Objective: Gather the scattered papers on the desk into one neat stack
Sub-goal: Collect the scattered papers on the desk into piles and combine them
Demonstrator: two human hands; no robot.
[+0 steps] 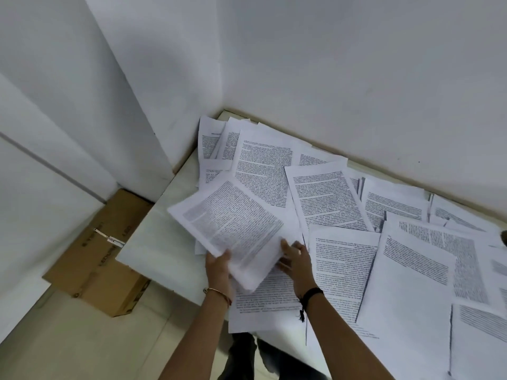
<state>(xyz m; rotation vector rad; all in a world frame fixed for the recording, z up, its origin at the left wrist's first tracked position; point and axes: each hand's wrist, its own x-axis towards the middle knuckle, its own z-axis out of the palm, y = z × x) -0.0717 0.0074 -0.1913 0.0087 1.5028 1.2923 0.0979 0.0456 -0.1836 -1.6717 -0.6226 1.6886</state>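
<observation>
Both the left hand (218, 266) and right hand (297, 260) pinch the paper bundle (233, 226) at its near edge

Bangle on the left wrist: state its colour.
Gold; the bangle shows best in the head view.

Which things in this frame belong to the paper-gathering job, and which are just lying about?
In the job: the gathered stack, held by the left hand and the right hand; the scattered papers lying overlapped across the desk.

Lying about: the cardboard box on the floor beside the desk.
</observation>
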